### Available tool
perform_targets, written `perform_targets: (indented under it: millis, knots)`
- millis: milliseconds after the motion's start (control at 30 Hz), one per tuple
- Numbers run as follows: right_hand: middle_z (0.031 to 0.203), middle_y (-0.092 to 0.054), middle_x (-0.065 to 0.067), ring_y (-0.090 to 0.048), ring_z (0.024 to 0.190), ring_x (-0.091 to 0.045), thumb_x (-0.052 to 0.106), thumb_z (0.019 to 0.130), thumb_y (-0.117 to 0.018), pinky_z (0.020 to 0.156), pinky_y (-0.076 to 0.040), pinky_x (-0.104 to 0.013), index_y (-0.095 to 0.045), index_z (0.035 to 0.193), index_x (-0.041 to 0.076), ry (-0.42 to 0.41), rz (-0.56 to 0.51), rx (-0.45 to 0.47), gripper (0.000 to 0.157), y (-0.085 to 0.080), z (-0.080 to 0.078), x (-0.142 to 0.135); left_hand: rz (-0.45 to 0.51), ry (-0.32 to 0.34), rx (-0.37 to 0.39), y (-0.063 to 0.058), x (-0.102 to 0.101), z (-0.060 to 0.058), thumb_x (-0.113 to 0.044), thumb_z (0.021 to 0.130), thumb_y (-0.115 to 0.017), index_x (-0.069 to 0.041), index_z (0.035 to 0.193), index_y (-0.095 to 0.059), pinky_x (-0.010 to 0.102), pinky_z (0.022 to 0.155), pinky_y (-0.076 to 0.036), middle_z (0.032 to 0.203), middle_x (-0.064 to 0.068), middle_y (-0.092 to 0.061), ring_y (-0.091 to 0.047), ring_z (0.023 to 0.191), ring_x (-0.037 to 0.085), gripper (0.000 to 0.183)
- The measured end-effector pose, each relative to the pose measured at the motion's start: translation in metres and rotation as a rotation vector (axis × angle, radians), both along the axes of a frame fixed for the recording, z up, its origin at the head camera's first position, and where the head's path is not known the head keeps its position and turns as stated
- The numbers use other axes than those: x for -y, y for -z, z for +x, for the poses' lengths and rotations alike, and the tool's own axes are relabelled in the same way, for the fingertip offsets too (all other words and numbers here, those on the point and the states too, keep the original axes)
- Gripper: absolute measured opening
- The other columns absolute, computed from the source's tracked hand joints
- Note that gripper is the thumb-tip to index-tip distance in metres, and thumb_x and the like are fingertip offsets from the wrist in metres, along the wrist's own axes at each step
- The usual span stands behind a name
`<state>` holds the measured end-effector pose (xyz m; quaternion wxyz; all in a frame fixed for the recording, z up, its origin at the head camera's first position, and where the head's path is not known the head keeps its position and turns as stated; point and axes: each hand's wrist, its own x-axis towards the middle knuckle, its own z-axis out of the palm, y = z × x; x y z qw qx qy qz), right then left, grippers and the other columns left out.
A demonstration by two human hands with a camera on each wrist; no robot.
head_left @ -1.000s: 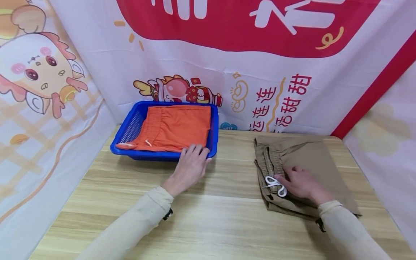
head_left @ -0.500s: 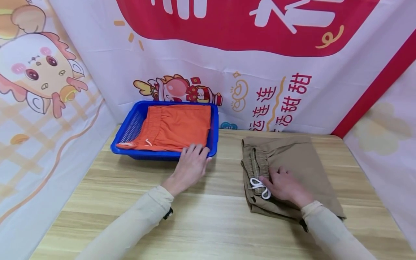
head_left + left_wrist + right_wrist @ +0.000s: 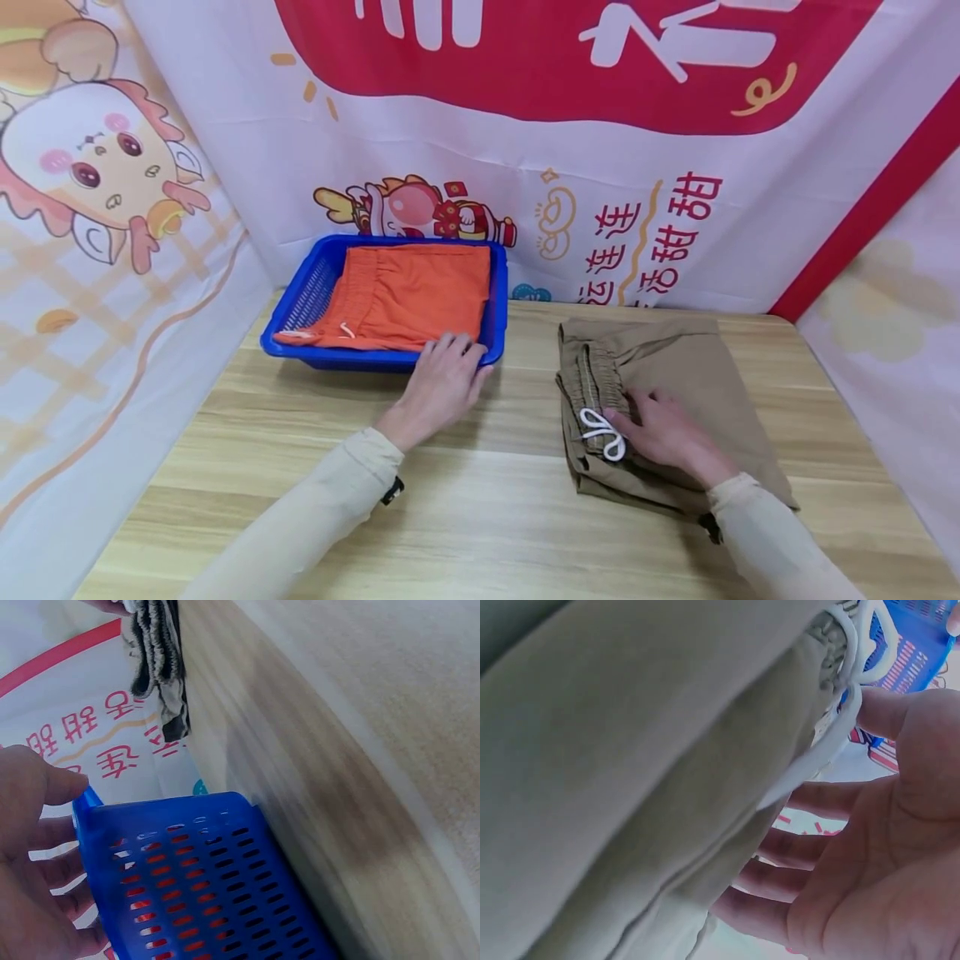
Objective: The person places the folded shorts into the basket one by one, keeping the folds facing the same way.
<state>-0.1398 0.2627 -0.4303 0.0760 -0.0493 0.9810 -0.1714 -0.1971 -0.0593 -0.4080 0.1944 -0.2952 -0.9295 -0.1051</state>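
1. At left, a blue basket (image 3: 352, 360) stands on the wooden table (image 3: 487, 517), near the printed backdrop (image 3: 525, 150), with a folded orange garment (image 3: 420, 292) inside.
2. My left hand (image 3: 442, 379) grasps the basket's near right corner, fingers over the rim.
3. Farther right, apart from the basket, a folded brown garment (image 3: 712, 392) lies flat, its white drawstring (image 3: 600, 432) looped.
4. My right hand (image 3: 667, 429) rests on it, fingers loose, thumb at the drawstring.
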Motion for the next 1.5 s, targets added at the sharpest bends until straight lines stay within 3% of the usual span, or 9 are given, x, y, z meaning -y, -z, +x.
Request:
perform_targets:
  millis: [233, 433, 600, 733, 933, 1067, 1200, 1333, 1500]
  knots:
    - [0.116, -0.053, -0.031, -0.049, 0.107, -0.047, 0.050, 0.094, -0.047, 0.086, -0.041, -0.059, -0.049, 0.128, -0.006, -0.036, -0.045, -0.075, 0.066, -0.003, 0.001, -0.013, 0.015, -0.003, 0.024, -0.011, -0.004, 0.002, -0.033, 0.093, -0.055, -0.011, 0.112, -0.065, 0.037, 0.076, -0.042, 0.100, 0.004, -0.058, -0.049, 0.092, 0.022, 0.030]
    - [0.110, -0.057, -0.029, -0.052, 0.105, -0.046, 0.050, 0.092, -0.051, 0.087, -0.041, -0.058, -0.048, 0.128, -0.009, -0.037, -0.054, -0.102, 0.070, -0.011, 0.001, -0.027, 0.011, 0.015, -0.002, -0.017, -0.012, 0.006, -0.032, 0.091, -0.058, -0.011, 0.109, -0.065, 0.036, 0.075, -0.042, 0.099, 0.003, -0.057, -0.050, 0.092, 0.021, 0.028]
    - [0.108, -0.058, -0.030, -0.053, 0.103, -0.047, 0.052, 0.091, -0.052, 0.086, -0.042, -0.059, -0.046, 0.127, -0.012, -0.018, -0.048, -0.092, 0.073, -0.016, -0.002, -0.042, -0.021, 0.056, -0.036, -0.017, -0.025, 0.010, -0.032, 0.091, -0.057, -0.012, 0.108, -0.065, 0.035, 0.075, -0.042, 0.098, 0.003, -0.056, -0.049, 0.091, 0.021, 0.028]
    - [0.116, -0.055, -0.033, -0.050, 0.107, -0.051, 0.055, 0.090, -0.050, 0.084, -0.042, -0.060, -0.046, 0.127, -0.012, -0.001, -0.005, -0.075, 0.077, -0.018, -0.003, -0.058, -0.037, 0.086, -0.045, -0.016, -0.038, 0.013, -0.032, 0.091, -0.055, -0.012, 0.107, -0.064, 0.035, 0.078, -0.042, 0.100, 0.003, -0.057, -0.049, 0.094, 0.021, 0.028]
    - [0.110, -0.057, -0.033, -0.051, 0.103, -0.051, 0.049, 0.091, -0.053, 0.082, -0.042, -0.061, -0.047, 0.125, -0.014, 0.021, 0.022, -0.082, 0.072, -0.019, -0.009, -0.086, -0.033, 0.129, -0.017, -0.012, -0.060, 0.017, -0.033, 0.090, -0.058, -0.011, 0.112, -0.062, 0.034, 0.082, -0.044, 0.105, 0.003, -0.058, -0.052, 0.099, 0.021, 0.031]
    - [0.109, -0.054, -0.035, -0.049, 0.103, -0.051, 0.049, 0.092, -0.052, 0.083, -0.040, -0.062, -0.044, 0.125, -0.015, 0.053, 0.012, -0.052, 0.072, -0.016, -0.012, -0.104, 0.018, 0.163, 0.116, -0.004, -0.073, 0.018, -0.036, 0.091, -0.058, -0.008, 0.119, -0.059, 0.031, 0.085, -0.045, 0.108, 0.004, -0.058, -0.052, 0.099, 0.019, 0.039]
    - [0.113, -0.050, -0.040, -0.046, 0.105, -0.055, 0.050, 0.091, -0.052, 0.082, -0.039, -0.062, -0.041, 0.127, -0.016, 0.086, 0.004, -0.025, 0.076, -0.009, -0.016, -0.120, 0.117, 0.179, 0.351, 0.006, -0.082, 0.018, -0.040, 0.091, -0.058, -0.007, 0.129, -0.052, 0.033, 0.088, -0.046, 0.116, 0.006, -0.056, -0.052, 0.103, 0.019, 0.051]
    - [0.111, -0.051, -0.041, -0.049, 0.102, -0.054, 0.051, 0.090, -0.053, 0.078, -0.043, -0.060, -0.038, 0.126, -0.020, 0.111, -0.018, 0.000, 0.081, -0.004, -0.020, -0.134, 0.245, 0.131, 0.598, 0.017, -0.091, 0.016, -0.043, 0.092, -0.055, -0.006, 0.138, -0.041, 0.038, 0.096, -0.042, 0.124, 0.010, -0.054, -0.050, 0.115, 0.023, 0.060]
    - [0.113, -0.048, -0.043, -0.048, 0.102, -0.055, 0.054, 0.090, -0.052, 0.078, -0.044, -0.058, -0.026, 0.128, -0.026, 0.173, -0.078, 0.097, 0.092, -0.002, -0.023, -0.146, 0.436, 0.046, 0.857, 0.028, -0.103, 0.011, -0.043, 0.092, -0.054, -0.002, 0.141, -0.032, 0.036, 0.088, -0.046, 0.117, 0.015, -0.055, -0.054, 0.105, 0.022, 0.068]
